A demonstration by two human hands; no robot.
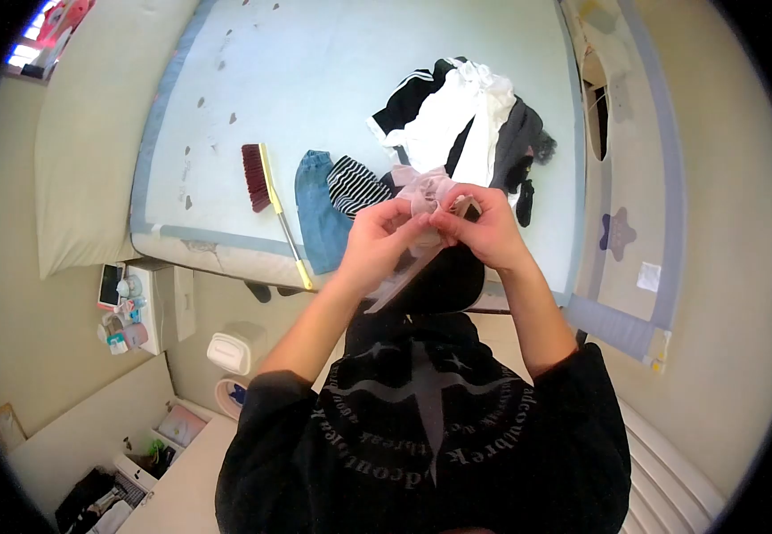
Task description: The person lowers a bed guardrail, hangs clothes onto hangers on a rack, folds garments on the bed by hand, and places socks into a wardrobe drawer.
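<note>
A sheer pale pink cloth (424, 185) is held up in front of my body, near the bed's front edge. My left hand (388, 238) pinches it from the left, and my right hand (482, 226) pinches it from the right, with the fingertips of both nearly touching. Part of the cloth hangs below my left hand. Just left of it lie a black-and-white striped piece (356, 185) and blue denim (319, 214). Behind my hands is a heap of white clothes (457, 111), with black and grey pieces around it.
A brush (268, 182) with dark red bristles and a yellow handle lies on the bed (315, 62), left of the denim. A fabric bed rail (622, 169) runs along the right. A small shelf (161, 307) with bottles stands at the left, above a white bin (228, 353).
</note>
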